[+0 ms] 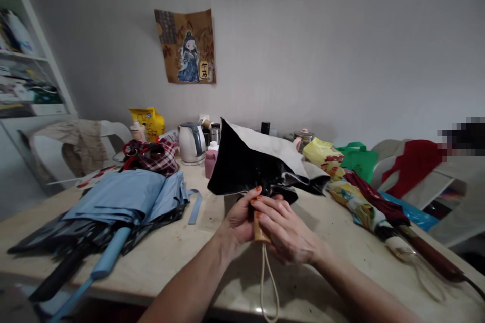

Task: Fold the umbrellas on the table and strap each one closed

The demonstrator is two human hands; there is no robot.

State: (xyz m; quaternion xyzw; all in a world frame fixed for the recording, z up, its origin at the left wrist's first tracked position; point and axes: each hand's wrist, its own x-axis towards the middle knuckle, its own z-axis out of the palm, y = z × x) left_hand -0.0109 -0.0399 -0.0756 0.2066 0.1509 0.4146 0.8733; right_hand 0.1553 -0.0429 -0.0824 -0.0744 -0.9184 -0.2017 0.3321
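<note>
Left of our left hand (239,219), we list one blue umbrella (121,193), loosely folded, on the surface (204,257). Left hand: clasped round a wooden handle (260,233). Just beyond both hands: one pale umbrella (242,164), black inside (cord loop (262,282) hanging nearer us). Right hand (285,229): fingers wrapped over the same handle. To its right: one floral umbrella (354,204).

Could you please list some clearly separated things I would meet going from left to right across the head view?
Light-blue folded umbrella, black-lined white umbrella with a wooden handle, green bag, red cloth.
</note>
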